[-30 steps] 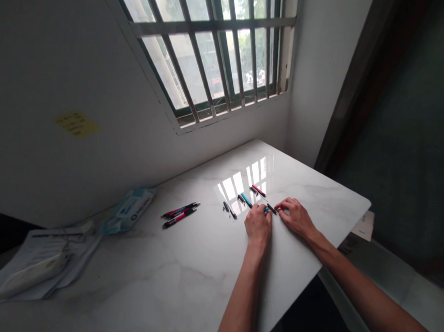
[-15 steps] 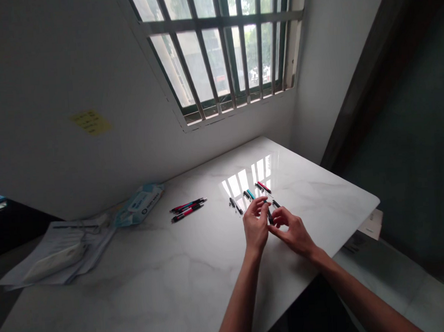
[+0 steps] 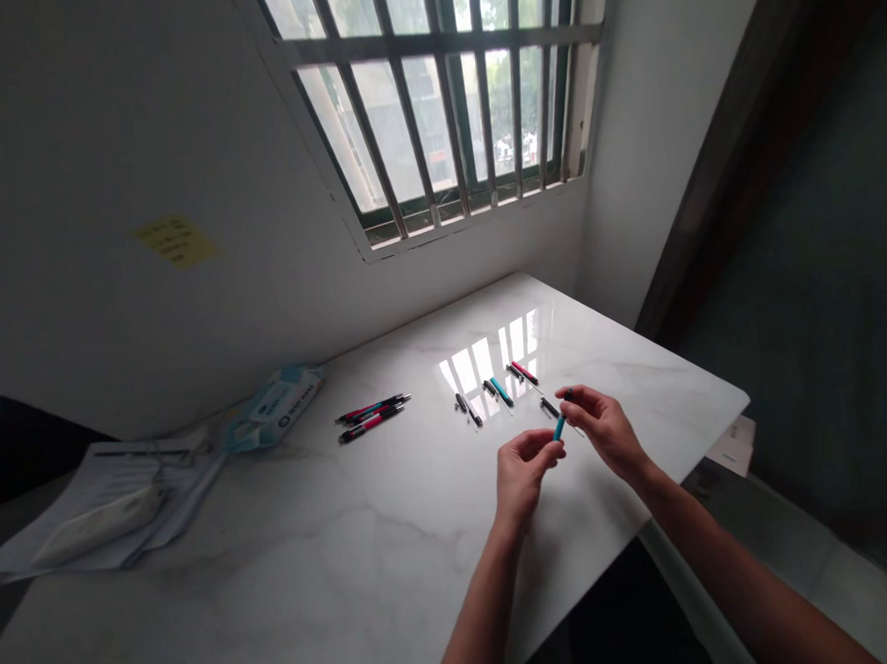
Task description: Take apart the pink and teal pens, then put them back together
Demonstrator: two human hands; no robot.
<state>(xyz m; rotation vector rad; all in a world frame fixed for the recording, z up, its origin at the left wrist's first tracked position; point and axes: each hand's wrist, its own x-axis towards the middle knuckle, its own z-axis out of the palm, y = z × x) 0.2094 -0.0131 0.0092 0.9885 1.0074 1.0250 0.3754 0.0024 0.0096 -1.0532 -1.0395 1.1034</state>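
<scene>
A blue pen barrel (image 3: 558, 426) is held above the table between my two hands. My left hand (image 3: 523, 472) pinches its lower end between thumb and fingers. At the upper end, the fingers of my right hand (image 3: 604, 427) close around the pen near a black piece (image 3: 569, 394); whether that piece is joined to the barrel I cannot tell. Just beyond lie a black pen part (image 3: 548, 407), a teal pen barrel (image 3: 502, 392) with small black parts, a red pen barrel (image 3: 525, 371) and a dark pen barrel (image 3: 473, 412), each with thin pieces beside it.
Several whole pens (image 3: 372, 423) lie together left of the parts. Further left are a blue wipes pack (image 3: 275, 410) and papers (image 3: 121, 467) under a white object (image 3: 99, 523). The table's right edge (image 3: 691, 442) runs beside my right forearm. A barred window (image 3: 446, 121) is behind.
Both hands have moved apart, my right hand up and to the right. The pen has turned, so its blue barrel now shows between them. The camera view has shifted slightly.
</scene>
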